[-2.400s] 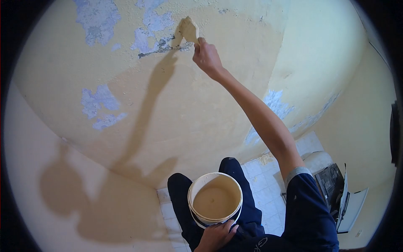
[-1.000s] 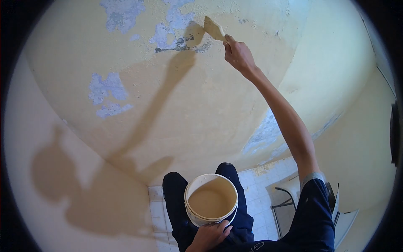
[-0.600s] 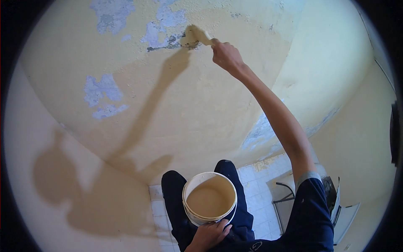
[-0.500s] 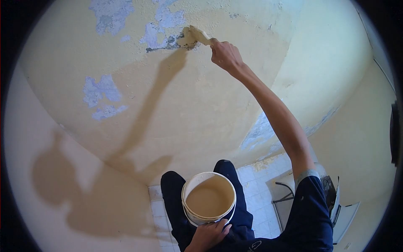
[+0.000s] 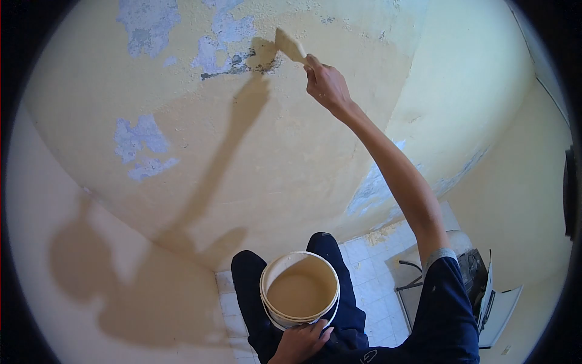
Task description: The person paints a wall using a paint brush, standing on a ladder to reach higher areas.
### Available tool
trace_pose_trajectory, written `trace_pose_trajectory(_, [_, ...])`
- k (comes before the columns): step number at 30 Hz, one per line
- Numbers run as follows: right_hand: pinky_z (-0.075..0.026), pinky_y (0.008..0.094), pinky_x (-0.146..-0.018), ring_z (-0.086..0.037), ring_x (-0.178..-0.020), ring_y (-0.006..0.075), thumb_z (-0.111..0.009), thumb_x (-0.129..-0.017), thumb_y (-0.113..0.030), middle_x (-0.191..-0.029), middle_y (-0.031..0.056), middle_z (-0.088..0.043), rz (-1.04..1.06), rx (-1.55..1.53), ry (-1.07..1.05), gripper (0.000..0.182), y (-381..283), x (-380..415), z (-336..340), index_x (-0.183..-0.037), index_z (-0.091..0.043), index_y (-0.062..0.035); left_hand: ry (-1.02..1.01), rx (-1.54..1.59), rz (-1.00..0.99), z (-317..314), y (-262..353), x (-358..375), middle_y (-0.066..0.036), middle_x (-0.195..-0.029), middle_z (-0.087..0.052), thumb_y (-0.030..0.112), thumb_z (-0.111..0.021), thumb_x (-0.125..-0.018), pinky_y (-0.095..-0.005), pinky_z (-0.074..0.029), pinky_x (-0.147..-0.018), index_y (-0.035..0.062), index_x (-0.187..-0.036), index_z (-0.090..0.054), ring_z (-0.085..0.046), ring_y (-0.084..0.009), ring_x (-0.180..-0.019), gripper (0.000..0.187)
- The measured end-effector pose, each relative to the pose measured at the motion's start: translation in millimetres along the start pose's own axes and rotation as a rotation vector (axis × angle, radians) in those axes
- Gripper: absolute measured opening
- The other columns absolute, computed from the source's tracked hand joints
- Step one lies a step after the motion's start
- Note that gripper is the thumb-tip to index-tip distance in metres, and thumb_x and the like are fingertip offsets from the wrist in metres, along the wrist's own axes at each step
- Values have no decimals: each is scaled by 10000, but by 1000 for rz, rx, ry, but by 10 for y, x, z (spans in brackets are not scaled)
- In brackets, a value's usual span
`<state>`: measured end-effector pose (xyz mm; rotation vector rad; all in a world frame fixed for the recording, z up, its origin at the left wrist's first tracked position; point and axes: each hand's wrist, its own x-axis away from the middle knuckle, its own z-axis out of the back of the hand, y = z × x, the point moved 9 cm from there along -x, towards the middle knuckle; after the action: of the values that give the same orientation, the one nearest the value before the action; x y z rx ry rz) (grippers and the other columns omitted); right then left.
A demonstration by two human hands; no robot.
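Stretched out up and forward, my right hand (image 5: 328, 86) is closed around the handle of a flat, cream-coated paintbrush (image 5: 291, 47). The brush head is close to the wall (image 5: 303, 139), just right of a patch (image 5: 229, 64) where the paint has flaked and dark plaster shows. A white bucket (image 5: 265, 285) sits between my thighs, partly filled with tan paint (image 5: 298, 297). My left hand (image 5: 301, 343) grips the near side of this bucket with curled fingers.
More peeled patches (image 5: 142, 136) mark the wall at left, and another (image 5: 370, 191) lies low at right. Pale floor tiles (image 5: 367, 285) carry flakes near the wall's foot. A chair with a dark frame (image 5: 409, 282) and leaning panels (image 5: 500, 312) stand at right.
My right hand has drawn the paintbrush a little away from the flaked patch, and the brush head now shows broader. My left hand stays on the bucket. The view has shifted slightly.
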<state>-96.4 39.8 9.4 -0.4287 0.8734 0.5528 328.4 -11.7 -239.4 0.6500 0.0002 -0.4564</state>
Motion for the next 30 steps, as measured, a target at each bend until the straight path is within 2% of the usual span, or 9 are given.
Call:
trace_pose_trajectory(2, [-448,513,-562,-594,-641,421,-499,-873,-121,-705,229,-605,-122,-147,101,194,50,-15,123,-1043,-475,-31,-3,-1,0,8,3,-18,-102,-746,-668,287,-626,-849,-347,-536,-589,79,-934,-602,-664,-239,-657,225])
trace_pose_trajectory(6, [-453,516,-565,-596,-652,427,-492,-870,-123,-699,240,-600,-120,-171,132,208,89,-37,31,-1050,-469,-23,-20,-2,0,7,30,-45,-105,-749,-668,282,-626,-849,-348,-536,-592,77,-941,-603,-664,-240,-660,226])
trace_pose_trajectory(9, [-460,514,-574,-593,-648,431,-489,-865,-125,-694,250,-599,-128,-120,23,210,131,139,-240,-1041,-475,-11,-27,-1,5,21,42,-51,-107,-752,-668,279,-627,-849,-349,-536,-594,75,-947,-604,-664,-241,-662,227])
trace_pose_trajectory(11, [-460,515,-576,-587,-644,437,-499,-850,-121,-693,261,-595,-134,4,-185,204,98,344,-444,-1013,-484,1,-21,-5,6,35,52,-69,-109,-754,-668,277,-627,-849,-350,-536,-595,74,-950,-605,-664,-241,-664,228])
trace_pose_trajectory(15, [-441,503,-574,-575,-625,435,-503,-846,-90,-684,244,-597,-204,-152,-172,182,15,449,-351,-998,-535,5,52,-41,-33,45,84,-54,-103,-749,-662,275,-627,-849,-352,-533,-595,74,-941,-604,-660,-242,-659,222])
trace_pose_trajectory(17, [-443,500,-589,-580,-643,431,-506,-854,-111,-687,249,-597,-236,-266,2,178,14,320,-160,-985,-531,5,49,-30,-33,48,68,-39,-103,-751,-662,274,-628,-849,-352,-532,-595,75,-942,-603,-660,-243,-660,221])
trace_pose_trajectory(21, [-466,515,-595,-595,-680,433,-510,-819,-98,-715,256,-607,-181,-305,94,176,-37,-67,12,-961,-496,7,3,-10,-14,32,71,-46,-103,-757,-662,270,-629,-848,-352,-531,-595,75,-943,-602,-660,-245,-662,218])
trace_pose_trajectory(23, [-468,513,-593,-593,-675,440,-521,-814,-92,-721,259,-602,-188,-123,16,168,-13,-124,-124,-948,-504,8,5,-2,-9,39,75,-52,-103,-760,-663,268,-630,-848,-352,-530,-595,76,-944,-602,-659,-246,-663,217])
trace_pose_trajectory(30, [-480,492,-636,-608,-726,428,-519,-781,-103,-730,269,-603,-203,-47,-194,176,56,134,-225,-872,-562,41,21,7,-17,84,88,-65,-105,-775,-668,267,-628,-850,-351,-533,-606,77,-961,-602,-663,-246,-677,222])
